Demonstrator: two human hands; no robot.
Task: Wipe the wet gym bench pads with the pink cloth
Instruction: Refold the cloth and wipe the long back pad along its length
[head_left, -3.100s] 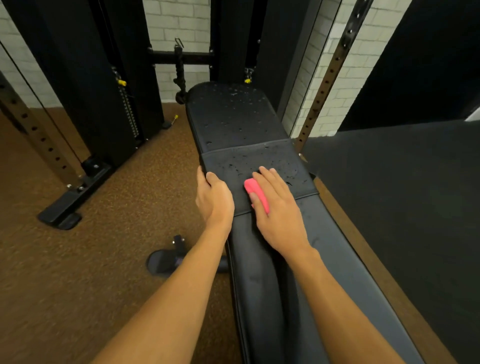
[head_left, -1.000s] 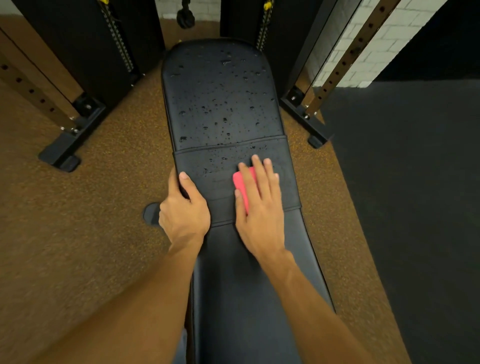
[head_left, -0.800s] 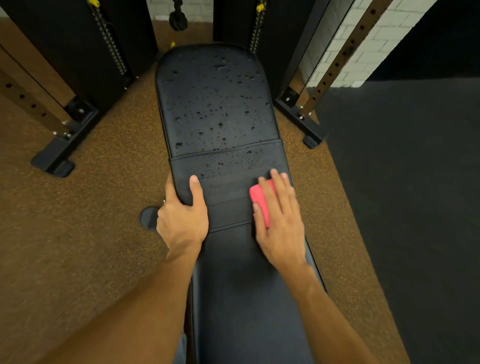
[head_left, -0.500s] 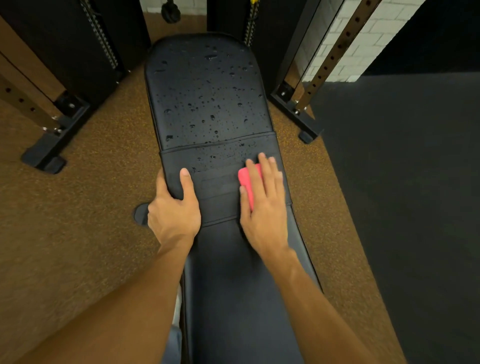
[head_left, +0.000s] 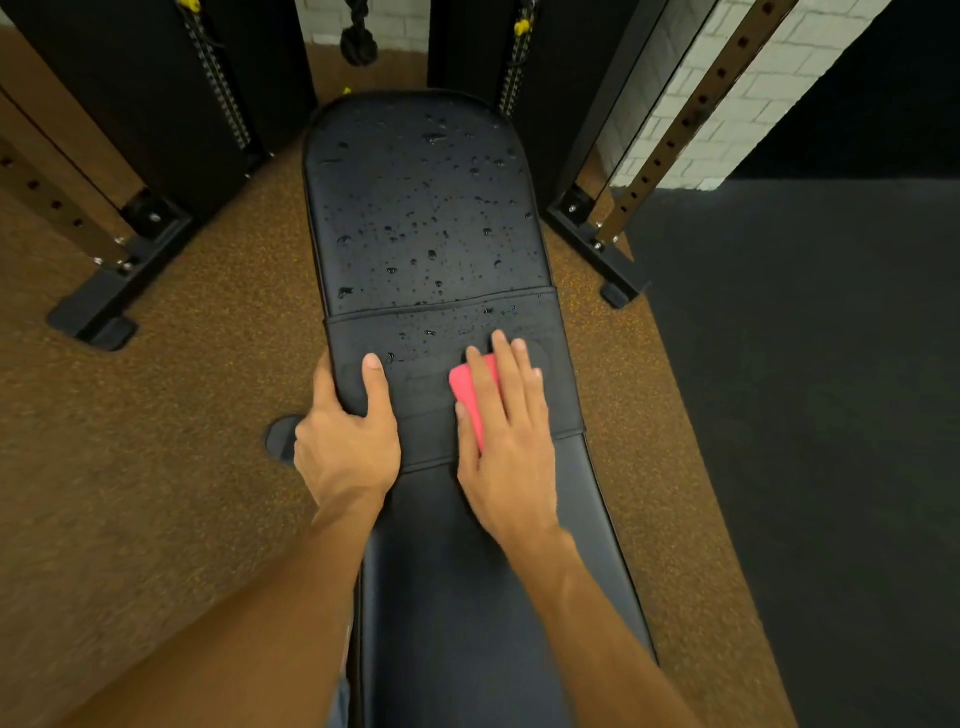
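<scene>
The black bench runs away from me down the middle of the view. Its far pad is covered in water drops. The short middle pad has a few drops along its far edge, and the near pad looks dry. My right hand lies flat, fingers straight, pressing the folded pink cloth onto the right half of the middle pad. My left hand grips that pad's left edge, thumb on top and fingers curled round the side.
Black rack feet stand on the brown floor left and right of the bench head, with weight stacks behind. A dark mat covers the floor to the right. A round bench foot shows under my left hand.
My right hand slid the cloth rightward across the middle pad, then back a little toward its centre. Fewer drops remain there. My left hand kept its grip on the pad's edge.
</scene>
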